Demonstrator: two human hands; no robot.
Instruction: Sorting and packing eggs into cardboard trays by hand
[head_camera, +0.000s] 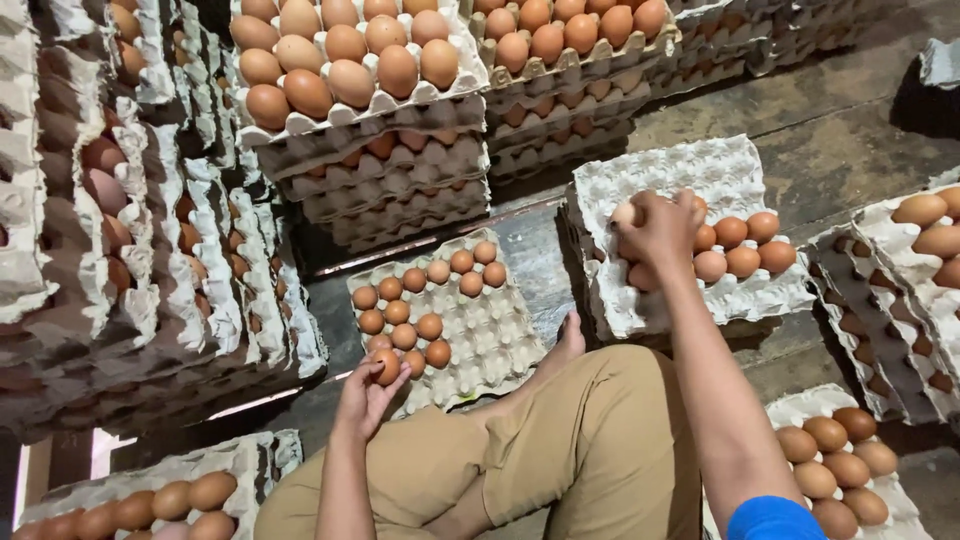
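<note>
You are looking down at your own lap, seated with knees bent in tan trousers, one bare foot resting on the dark floor ahead of you.

Your left hand reaches forward and low, arm nearly straight, palm turned up. Its fingers are curled around a single brown egg, pinching it at the near edge of the grey pulp tray that lies flat on the floor in front of your left knee. That tray is partly filled: small brown eggs sit in its left and upper cups, while the cups on its right side and near corner are bare.

Your right hand stretches further out and to the right, forearm rising diagonally from the lower right, where a blue sleeve shows. Its fingers are bunched downward over a second pulp tray, closed on a pale egg at the top of the knuckles. More brown eggs lie in a short cluster just to the right of that hand, and the far half of this tray is bare.

Around you stand stacks of filled trays: two tall ones ahead, a leaning wall of them on the left, and more eggs in trays at the right edge and beside your right hip.
</note>
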